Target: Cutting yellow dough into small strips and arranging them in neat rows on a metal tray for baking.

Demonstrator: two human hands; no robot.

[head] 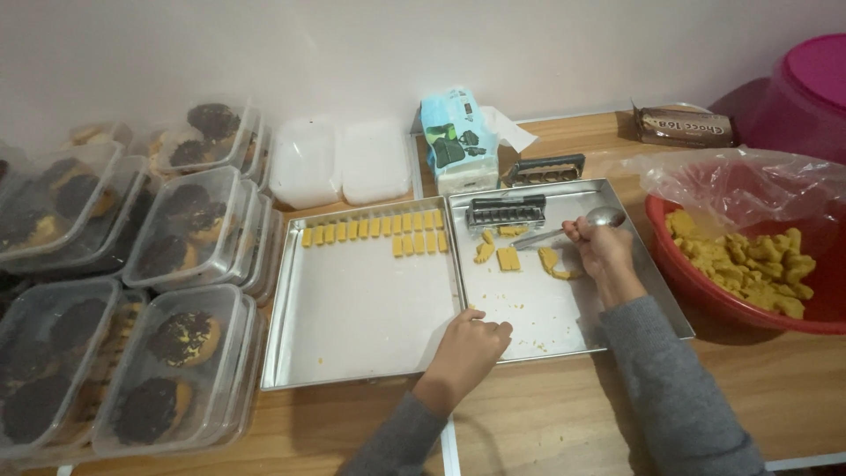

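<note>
My right hand (604,256) holds a metal spoon (582,224) over the right metal tray (573,317), its bowl pointing up and right. Small yellow dough pieces (508,257) lie loose on that tray below a dark ridged cutter (506,211). My left hand (469,344) rests with curled fingers on the seam between the two trays, holding nothing. The left metal tray (352,308) carries two rows of neat yellow dough bars (379,229) along its far edge.
A red bowl (705,282) lined with clear plastic holds yellow dough chunks (753,264) at the right. Stacked clear boxes of dark-topped cakes (176,344) fill the left. White lids (339,163), a blue carton (454,141), a second cutter (544,169), a brown packet (686,128) and a pink tub (806,92) stand behind.
</note>
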